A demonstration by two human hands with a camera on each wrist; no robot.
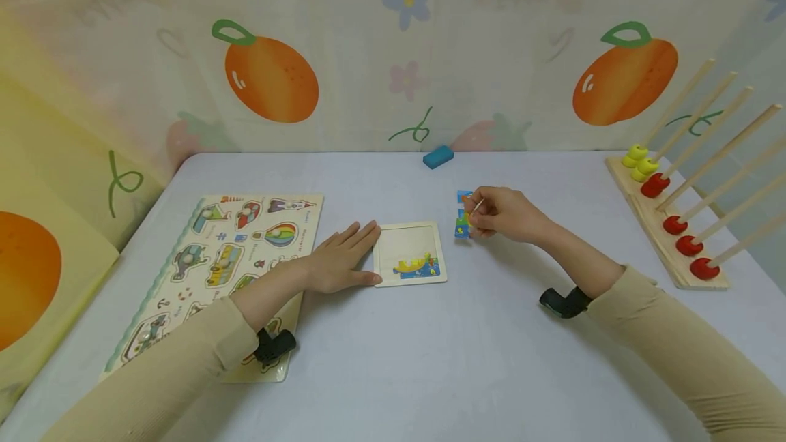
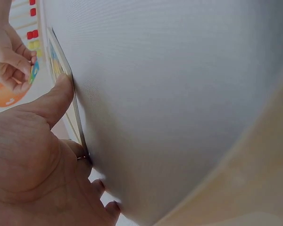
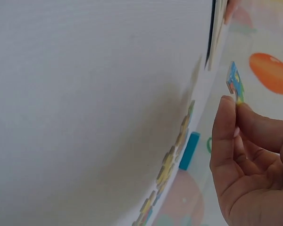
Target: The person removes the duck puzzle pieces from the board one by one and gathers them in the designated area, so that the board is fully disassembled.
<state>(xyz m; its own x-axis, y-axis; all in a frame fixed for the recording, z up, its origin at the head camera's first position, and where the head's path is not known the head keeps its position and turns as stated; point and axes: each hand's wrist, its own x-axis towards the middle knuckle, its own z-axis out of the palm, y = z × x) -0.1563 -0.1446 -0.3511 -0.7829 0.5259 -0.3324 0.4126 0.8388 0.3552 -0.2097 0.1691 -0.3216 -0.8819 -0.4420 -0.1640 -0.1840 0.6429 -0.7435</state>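
Note:
A small square jigsaw tray [image 1: 399,243] lies on the table, with a few yellow and blue pieces [image 1: 420,267] fitted along its lower right side. My left hand [image 1: 341,261] rests flat at the tray's left edge, fingers straight and thumb near the lower corner. In the left wrist view the thumb lies over the tray's rim [image 2: 78,117]. Between thumb and fingers, my right hand [image 1: 505,213] pinches a blue and green jigsaw piece [image 3: 235,81] above the table. Several loose jigsaw pieces [image 3: 166,167] lie on the cloth under that hand, partly hidden by it in the head view.
At the left, partly beneath my left forearm, lies a larger wooden picture board [image 1: 245,251] with vehicle shapes. A blue block [image 1: 439,157] sits at the table's back edge. On the right stands a wooden peg rack [image 1: 660,224] with red and yellow beads.

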